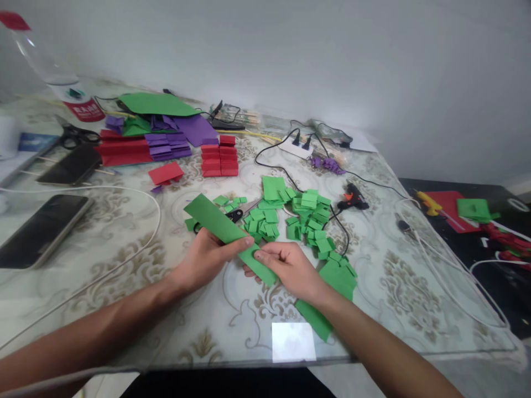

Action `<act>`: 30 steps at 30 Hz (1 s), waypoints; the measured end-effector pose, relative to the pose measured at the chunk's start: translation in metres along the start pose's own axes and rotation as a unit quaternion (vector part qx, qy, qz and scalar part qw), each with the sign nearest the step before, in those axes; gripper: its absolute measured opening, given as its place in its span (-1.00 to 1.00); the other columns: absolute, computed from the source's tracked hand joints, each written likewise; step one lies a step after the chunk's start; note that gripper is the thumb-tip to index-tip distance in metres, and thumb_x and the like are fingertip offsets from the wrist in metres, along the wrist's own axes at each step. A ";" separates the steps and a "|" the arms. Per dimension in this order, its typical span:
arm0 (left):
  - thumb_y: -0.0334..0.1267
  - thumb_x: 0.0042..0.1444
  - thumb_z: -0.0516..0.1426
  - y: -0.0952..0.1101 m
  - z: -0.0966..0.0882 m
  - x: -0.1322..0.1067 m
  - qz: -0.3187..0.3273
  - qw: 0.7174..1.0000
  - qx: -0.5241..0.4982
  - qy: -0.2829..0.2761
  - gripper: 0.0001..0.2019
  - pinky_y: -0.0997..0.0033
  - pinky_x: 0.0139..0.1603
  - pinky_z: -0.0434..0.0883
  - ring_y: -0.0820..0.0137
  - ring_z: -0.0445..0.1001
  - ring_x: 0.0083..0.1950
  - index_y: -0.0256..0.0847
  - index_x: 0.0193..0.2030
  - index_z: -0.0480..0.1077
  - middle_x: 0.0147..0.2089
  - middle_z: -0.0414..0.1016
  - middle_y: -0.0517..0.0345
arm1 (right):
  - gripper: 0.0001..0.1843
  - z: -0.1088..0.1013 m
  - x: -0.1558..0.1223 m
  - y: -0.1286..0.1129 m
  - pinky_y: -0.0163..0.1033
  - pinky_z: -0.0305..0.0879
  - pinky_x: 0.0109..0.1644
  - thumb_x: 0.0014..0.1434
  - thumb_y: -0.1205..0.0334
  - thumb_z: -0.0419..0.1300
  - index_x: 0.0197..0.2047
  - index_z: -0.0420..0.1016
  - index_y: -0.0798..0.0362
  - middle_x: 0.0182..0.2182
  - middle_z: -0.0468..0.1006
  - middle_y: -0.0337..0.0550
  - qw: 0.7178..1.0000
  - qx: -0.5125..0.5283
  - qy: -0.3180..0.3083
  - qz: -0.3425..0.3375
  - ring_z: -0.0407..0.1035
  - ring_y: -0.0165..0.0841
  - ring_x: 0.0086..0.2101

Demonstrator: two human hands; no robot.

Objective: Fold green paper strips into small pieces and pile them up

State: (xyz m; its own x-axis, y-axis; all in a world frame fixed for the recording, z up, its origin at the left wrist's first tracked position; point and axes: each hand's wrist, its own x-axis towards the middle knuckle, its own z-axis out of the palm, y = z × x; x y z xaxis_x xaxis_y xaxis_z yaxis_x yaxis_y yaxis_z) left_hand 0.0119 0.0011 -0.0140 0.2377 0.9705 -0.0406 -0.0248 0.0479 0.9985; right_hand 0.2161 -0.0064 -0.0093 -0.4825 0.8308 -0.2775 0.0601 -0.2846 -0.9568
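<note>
A long green foam strip (215, 221) is held slanting over the glass-topped table (373, 298). My left hand (203, 260) pinches it near the middle with thumb on top. The strip's lower end is gripped by my right hand (286, 268), fingers curled round it. Just beyond the hands lie several small green cut squares (265, 221) and a pair of scissors (238, 213). More green sheets (336, 279) rest under my right wrist.
Red folded strips (219, 157), purple strips (168, 146) and a large green sheet (157, 104) lie at the back. Two phones (41, 229) sit at the left with a white cable. A glue gun (352, 198), power strip (295, 147) and a plastic bottle (62, 77) are also there.
</note>
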 end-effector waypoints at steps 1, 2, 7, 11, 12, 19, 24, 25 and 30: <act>-0.17 0.17 0.35 0.000 -0.002 0.001 0.000 1.000 0.001 0.020 -0.74 0.47 -0.48 0.29 0.44 0.39 -0.50 -0.25 -0.48 0.56 -0.53 0.57 0.16 | -0.55 0.000 0.000 -0.001 -0.26 0.49 -0.20 0.24 -0.21 0.38 -0.28 0.73 0.06 -0.39 0.75 -0.12 1.000 0.000 0.000 -0.001 0.62 -0.32 -0.34; -0.17 0.12 0.38 0.000 -0.004 0.003 0.004 0.999 0.001 0.043 -0.74 0.48 -0.50 0.27 0.47 0.35 -0.51 -0.25 -0.49 0.55 -0.55 0.52 0.19 | -0.54 0.000 0.000 -0.002 -0.26 0.49 -0.21 0.23 -0.21 0.38 -0.28 0.74 0.06 -0.40 0.75 -0.12 1.000 0.000 0.001 0.000 0.62 -0.31 -0.35; -0.14 0.02 0.44 -0.002 -0.011 0.008 -0.015 0.995 -0.020 0.100 -0.70 0.51 -0.54 0.21 0.51 0.26 -0.53 -0.24 -0.52 0.48 -0.56 0.39 0.27 | -0.53 0.000 0.001 -0.004 -0.25 0.52 -0.23 0.22 -0.22 0.39 -0.26 0.74 0.06 -0.34 0.77 -0.07 1.000 0.006 0.001 0.010 0.61 -0.33 -0.38; -0.14 0.00 0.44 0.001 -0.012 0.009 -0.024 0.994 -0.014 0.109 -0.68 0.52 -0.54 0.19 0.52 0.25 -0.53 -0.25 -0.54 0.47 -0.57 0.37 0.27 | -0.51 -0.001 0.000 -0.005 -0.19 0.55 -0.17 0.21 -0.25 0.38 -0.24 0.73 0.08 -0.30 0.78 -0.04 1.000 -0.001 0.003 0.013 0.64 -0.28 -0.34; -0.14 -0.01 0.44 0.002 -0.011 0.009 -0.025 0.994 -0.012 0.109 -0.68 0.52 -0.54 0.20 0.52 0.26 -0.54 -0.25 -0.55 0.47 -0.58 0.37 0.27 | -0.50 0.000 0.000 -0.005 -0.18 0.55 -0.15 0.21 -0.25 0.37 -0.24 0.73 0.08 -0.30 0.78 -0.04 1.000 -0.006 0.004 0.012 0.64 -0.27 -0.32; -0.18 0.06 0.40 0.000 -0.003 0.002 -0.011 0.999 0.015 0.037 -0.80 0.48 -0.50 0.27 0.45 0.33 -0.52 -0.23 -0.46 0.59 -0.56 0.49 0.23 | -0.50 0.000 0.000 0.000 -0.26 0.33 -0.35 0.29 -0.24 0.28 -0.33 0.68 0.06 -0.49 0.60 -0.21 0.998 -0.055 0.013 -0.015 0.44 -0.34 -0.43; -0.19 0.03 0.42 0.000 -0.005 0.003 -0.020 0.999 0.003 0.048 -0.81 0.46 -0.51 0.26 0.44 0.33 -0.52 -0.22 -0.46 0.59 -0.55 0.48 0.23 | -0.54 -0.001 -0.001 0.000 -0.28 0.20 -0.41 0.29 -0.19 0.31 -0.36 0.65 0.06 -0.52 0.48 -0.27 0.996 -0.080 0.017 -0.034 0.29 -0.40 -0.48; -0.20 0.01 0.43 0.002 -0.008 0.005 -0.023 0.997 -0.014 0.069 -0.79 0.47 -0.52 0.25 0.46 0.32 -0.53 -0.23 -0.48 0.56 -0.56 0.46 0.24 | -0.53 -0.001 -0.001 -0.001 -0.28 0.26 -0.39 0.29 -0.19 0.31 -0.36 0.65 0.07 -0.51 0.50 -0.25 0.997 -0.071 0.014 -0.029 0.34 -0.38 -0.47; -0.17 -0.01 0.46 0.003 -0.017 0.012 -0.031 0.987 -0.065 0.142 -0.67 0.47 -0.58 0.14 0.52 0.22 -0.57 -0.23 -0.54 0.43 -0.59 0.33 0.30 | -0.53 0.001 -0.001 -0.004 -0.19 0.55 -0.21 0.21 -0.22 0.38 -0.34 0.68 0.07 -0.43 0.62 -0.17 1.000 0.000 0.023 -0.010 0.56 -0.31 -0.38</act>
State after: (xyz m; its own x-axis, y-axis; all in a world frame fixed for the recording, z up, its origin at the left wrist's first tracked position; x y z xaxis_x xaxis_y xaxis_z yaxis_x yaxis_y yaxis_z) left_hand -0.0021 0.0173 -0.0124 -0.0379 0.9910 -0.1286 -0.1473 0.1217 0.9816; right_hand 0.2159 -0.0065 -0.0049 -0.4433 0.8575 -0.2612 0.0503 -0.2671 -0.9623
